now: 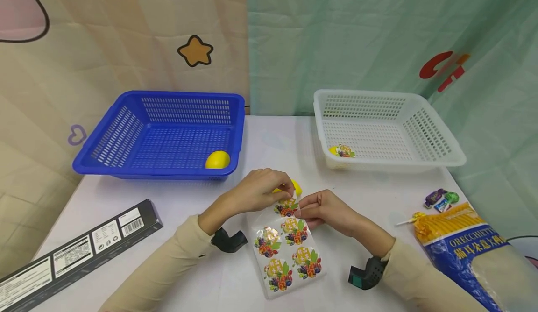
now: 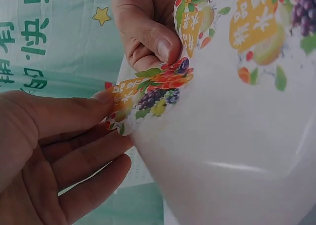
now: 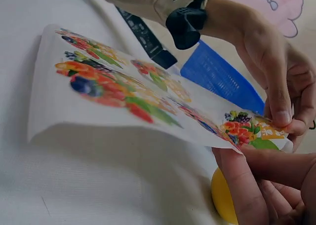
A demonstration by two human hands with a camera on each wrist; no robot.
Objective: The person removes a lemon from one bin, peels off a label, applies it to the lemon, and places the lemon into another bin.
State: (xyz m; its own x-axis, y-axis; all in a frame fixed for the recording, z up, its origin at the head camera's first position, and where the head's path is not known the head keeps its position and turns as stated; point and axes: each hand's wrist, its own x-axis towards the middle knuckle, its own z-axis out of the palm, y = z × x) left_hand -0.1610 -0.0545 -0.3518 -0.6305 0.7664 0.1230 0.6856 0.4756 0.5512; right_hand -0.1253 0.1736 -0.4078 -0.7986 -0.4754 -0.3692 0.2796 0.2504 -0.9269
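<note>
A white sticker sheet (image 1: 279,256) with colorful fruit stickers is held up off the table between both hands. My left hand (image 1: 265,189) pinches a fruit sticker (image 2: 154,93) at the sheet's far corner, thumb on top. In the left wrist view that sticker stands partly lifted from the backing. My right hand (image 1: 328,211) grips the sheet's right edge beside the same sticker, between thumb and fingers. Just behind the hands lies a yellow lemon (image 1: 297,187), largely hidden by the left hand; part of the lemon (image 3: 223,198) shows under the sheet in the right wrist view.
At the back left stands a blue basket (image 1: 157,172) holding another lemon (image 1: 217,159). A white basket (image 1: 391,165) at the back right contains a lemon with a fruit sticker (image 1: 342,151). A long black box (image 1: 84,251) lies left; candies (image 1: 441,200) and a pasta bag (image 1: 466,256) lie right.
</note>
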